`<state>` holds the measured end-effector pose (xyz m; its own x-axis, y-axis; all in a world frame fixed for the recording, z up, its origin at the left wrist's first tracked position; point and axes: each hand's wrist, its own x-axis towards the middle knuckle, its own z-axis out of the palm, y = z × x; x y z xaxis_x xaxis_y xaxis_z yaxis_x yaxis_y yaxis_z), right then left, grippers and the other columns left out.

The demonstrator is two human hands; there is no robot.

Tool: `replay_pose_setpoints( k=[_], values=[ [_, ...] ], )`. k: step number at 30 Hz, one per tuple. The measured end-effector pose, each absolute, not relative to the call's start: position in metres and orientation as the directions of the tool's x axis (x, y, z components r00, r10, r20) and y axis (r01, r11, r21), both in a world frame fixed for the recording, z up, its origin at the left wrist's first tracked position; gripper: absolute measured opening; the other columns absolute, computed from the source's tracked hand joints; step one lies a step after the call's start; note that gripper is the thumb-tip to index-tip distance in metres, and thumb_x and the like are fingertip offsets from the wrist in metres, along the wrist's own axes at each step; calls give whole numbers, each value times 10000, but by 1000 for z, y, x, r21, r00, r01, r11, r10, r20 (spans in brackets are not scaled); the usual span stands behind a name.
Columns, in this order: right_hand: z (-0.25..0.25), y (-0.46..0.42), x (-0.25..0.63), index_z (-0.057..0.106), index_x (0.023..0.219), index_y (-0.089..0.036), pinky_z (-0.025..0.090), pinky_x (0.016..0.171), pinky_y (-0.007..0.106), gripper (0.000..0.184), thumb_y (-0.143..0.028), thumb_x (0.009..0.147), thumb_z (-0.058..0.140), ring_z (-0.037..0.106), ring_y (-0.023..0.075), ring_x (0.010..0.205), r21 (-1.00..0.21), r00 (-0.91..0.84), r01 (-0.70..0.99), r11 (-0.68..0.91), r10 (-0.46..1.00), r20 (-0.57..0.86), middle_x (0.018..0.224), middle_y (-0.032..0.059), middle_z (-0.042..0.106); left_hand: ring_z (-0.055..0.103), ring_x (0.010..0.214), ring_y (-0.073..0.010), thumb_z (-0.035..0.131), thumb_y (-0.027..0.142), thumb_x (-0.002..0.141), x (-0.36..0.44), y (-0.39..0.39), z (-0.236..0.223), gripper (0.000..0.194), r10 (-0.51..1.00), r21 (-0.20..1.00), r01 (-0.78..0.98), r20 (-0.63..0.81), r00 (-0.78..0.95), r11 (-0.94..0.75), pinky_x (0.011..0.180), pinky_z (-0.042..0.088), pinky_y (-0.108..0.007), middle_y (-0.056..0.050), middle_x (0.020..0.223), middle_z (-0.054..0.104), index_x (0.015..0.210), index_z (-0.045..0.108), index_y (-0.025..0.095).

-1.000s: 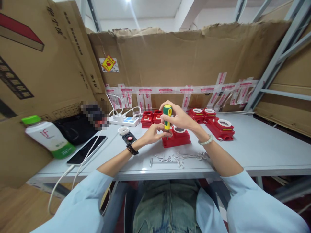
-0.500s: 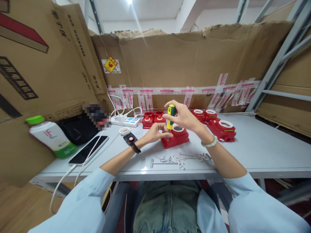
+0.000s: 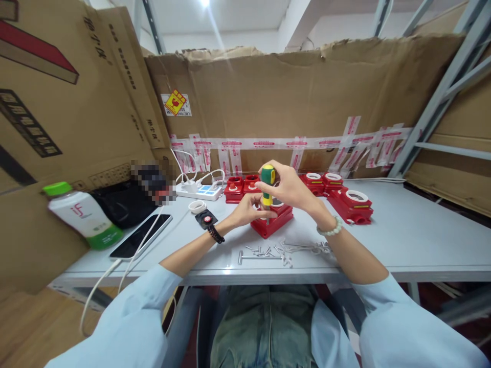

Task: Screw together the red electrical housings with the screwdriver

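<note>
My right hand grips a green and yellow screwdriver by its handle, holding it upright with the tip down on a red plastic housing on the grey table. My left hand is closed around the lower shaft and the housing's left corner, steadying them. The housing sits turned at an angle, with a white ring on top partly hidden by my hands.
Loose metal screws and pins lie in front of the housing. More red housings stand behind right, two smaller ones behind left. A power strip, phone, bottle and black bag are left. Cardboard walls surround the table.
The red housing has turned and shifted slightly toward me under my hands. The screwdriver has gone from slightly tilted to upright. Both hands keep their grip.
</note>
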<state>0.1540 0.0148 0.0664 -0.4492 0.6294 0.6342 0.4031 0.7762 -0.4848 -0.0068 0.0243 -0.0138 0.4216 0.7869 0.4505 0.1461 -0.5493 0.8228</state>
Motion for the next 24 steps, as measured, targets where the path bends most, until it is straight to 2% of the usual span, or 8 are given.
replay_pose_setpoints(
  k=[4,8,10,12,15,18,21,24],
  values=[
    [68,13,156,569,919,-164,395,584,255,199,-273,759,614,477,104,617,-510,-438,362,781,625,646,749,-8,583,595,767,-145,713,375,778,-13,17,-8,269,736,769,206,441,514,-605,696,424,-261,-59,909,722,907,713,138],
    [69,10,156,579,897,-168,395,597,254,189,-262,740,625,466,98,611,-508,-432,342,791,612,662,717,-25,554,582,670,-138,742,396,739,-12,16,-6,278,773,798,212,420,476,-564,685,427,-270,-30,695,682,713,673,127],
    [70,9,156,580,876,-167,392,600,257,184,-273,735,634,463,98,603,-512,-415,348,785,619,667,700,-29,545,547,628,-117,777,396,697,-10,16,-7,300,789,788,231,449,419,-571,648,401,-255,-3,652,648,698,637,130],
    [70,9,156,578,868,-165,391,601,260,183,-282,739,635,462,98,595,-520,-400,355,777,629,667,685,-31,538,541,663,-113,773,396,704,-10,16,-7,310,783,760,265,469,409,-594,625,373,-239,-12,757,671,813,651,133],
    [69,10,157,572,875,-166,392,610,263,183,-293,754,626,464,99,600,-524,-400,354,775,631,664,686,-31,539,578,767,-136,685,403,798,-11,13,-6,317,742,747,262,425,518,-611,642,382,-241,-57,955,706,984,675,146],
    [68,9,157,562,889,-170,389,605,259,209,-319,760,633,457,98,604,-524,-406,345,779,627,665,700,-31,537,606,744,-155,696,403,785,-8,13,-7,282,755,806,202,389,528,-556,670,418,-262,-66,820,715,827,691,124],
    [68,8,156,552,878,-170,379,580,253,213,-323,758,638,458,99,607,-528,-417,330,783,622,662,717,-25,542,548,590,-118,810,385,647,-3,16,-11,331,811,847,153,412,416,-509,587,392,-248,-13,623,639,668,611,121],
    [69,6,156,555,842,-169,383,588,252,166,-295,762,627,468,100,616,-515,-418,329,792,611,673,716,-22,550,499,563,-92,813,395,642,-3,16,-11,351,807,826,186,428,407,-532,543,351,-230,4,652,629,751,624,120]
  ],
)
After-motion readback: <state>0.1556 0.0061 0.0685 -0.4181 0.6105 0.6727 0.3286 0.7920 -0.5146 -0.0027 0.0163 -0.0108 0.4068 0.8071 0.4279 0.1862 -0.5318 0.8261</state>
